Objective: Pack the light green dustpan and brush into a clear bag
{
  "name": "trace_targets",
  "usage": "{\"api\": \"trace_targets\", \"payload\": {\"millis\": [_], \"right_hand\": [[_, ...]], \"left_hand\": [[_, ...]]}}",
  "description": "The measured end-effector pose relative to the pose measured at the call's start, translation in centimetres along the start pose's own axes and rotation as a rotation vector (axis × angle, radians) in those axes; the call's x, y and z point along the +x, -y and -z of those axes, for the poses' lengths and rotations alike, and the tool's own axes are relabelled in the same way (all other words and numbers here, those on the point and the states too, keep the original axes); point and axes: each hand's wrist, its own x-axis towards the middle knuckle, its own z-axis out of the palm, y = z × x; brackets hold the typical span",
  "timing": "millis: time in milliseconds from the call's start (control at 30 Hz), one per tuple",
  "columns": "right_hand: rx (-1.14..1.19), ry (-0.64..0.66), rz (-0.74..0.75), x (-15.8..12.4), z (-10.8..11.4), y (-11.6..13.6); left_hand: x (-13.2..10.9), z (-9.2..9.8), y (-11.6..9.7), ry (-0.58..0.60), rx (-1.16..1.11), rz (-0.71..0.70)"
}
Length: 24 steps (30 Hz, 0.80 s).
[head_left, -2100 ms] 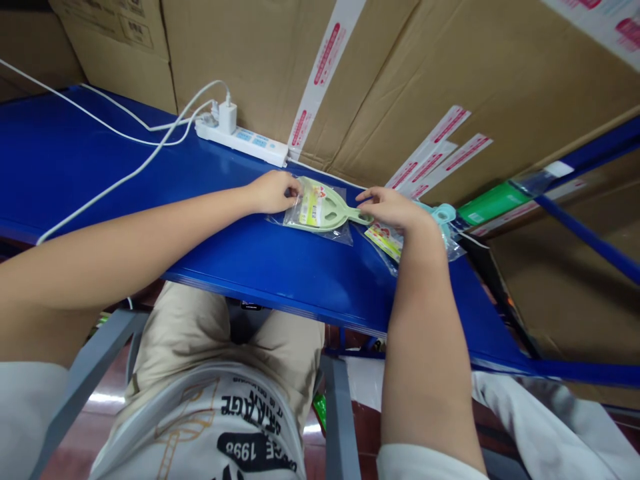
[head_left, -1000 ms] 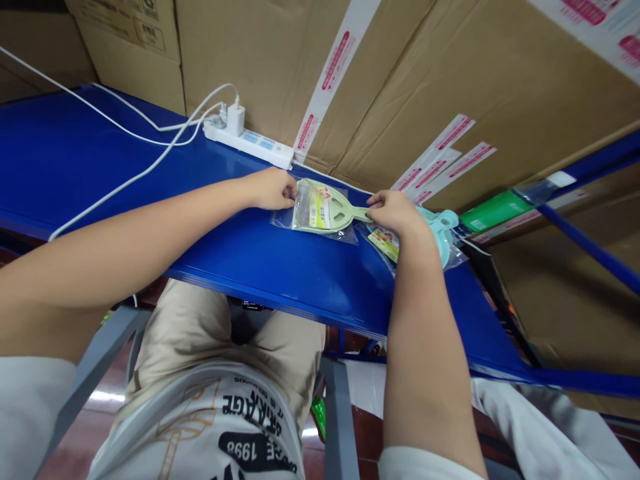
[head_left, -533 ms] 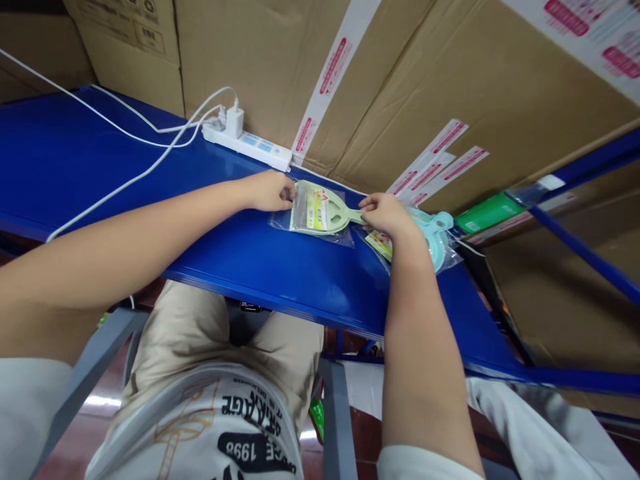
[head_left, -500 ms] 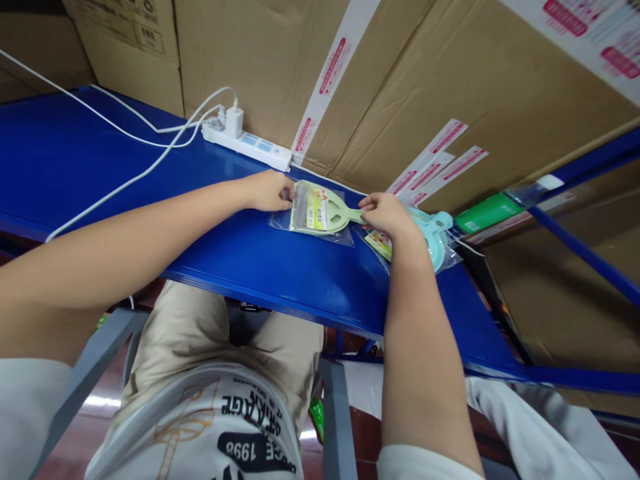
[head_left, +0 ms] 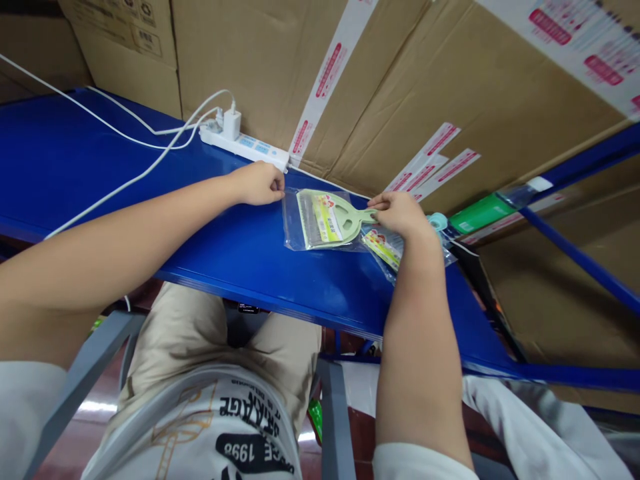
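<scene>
A light green dustpan-shaped item (head_left: 350,220) with a yellow label lies in a clear plastic bag (head_left: 295,230) on the blue table. My left hand (head_left: 265,183) pinches the bag's upper left corner. The fingers of my right hand (head_left: 395,210) are closed on the green handle at its right end. Under and beside my right hand lies a second bagged item, light blue (head_left: 439,222), with a yellow-green label (head_left: 383,248); my right hand and forearm hide part of it.
Behind the blue table (head_left: 240,257) stands a cardboard wall (head_left: 390,87). A white power strip (head_left: 245,143) with white cables (head_left: 145,175) sits at the back left. A green roll-like packet (head_left: 480,215) lies at the back right.
My left hand has moved slightly left and up to the bag's corner. My right hand has shifted a little right with the handle, and more of the green item and its bag shows.
</scene>
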Motion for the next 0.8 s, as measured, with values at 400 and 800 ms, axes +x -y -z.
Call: {"api": "trace_targets", "payload": {"millis": [400,800], "right_hand": [[0.078,-0.003,-0.052,-1.0,2.5,-1.3],[0.191,-0.295,-0.316,-3.5,4.7,-1.6]], "left_hand": [[-0.2,0.1,-0.5,0.065,0.078,0.037],[0.0,-0.2,-0.3,0.064,0.087,0.043]]}}
